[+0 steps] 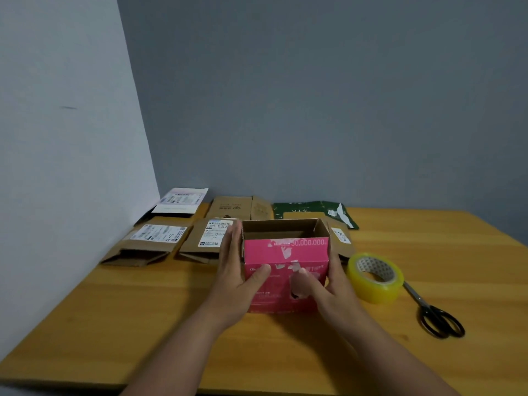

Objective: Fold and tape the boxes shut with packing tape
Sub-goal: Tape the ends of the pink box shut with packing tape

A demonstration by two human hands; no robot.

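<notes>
Gripping one open pink cardboard box [285,270] between left hand [240,270] and right hand [328,278]; one yellowish tape roll [375,277], one black-handled scissors [434,312] alongside.

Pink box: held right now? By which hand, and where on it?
Both. The left hand grips the pink box at its left side, thumb across the front; the right hand grips its right side, thumb on the front.

1. A pink box [285,270] stands upright on the desk [143,310], top open, brown inside, torn white patches on its front.
2. A roll of yellowish clear tape [375,277] lies just right of the pink box.
3. Flattened brown boxes [154,241] with white labels lie behind and left of it.
4. A flattened green box [314,212] lies at the back.
</notes>
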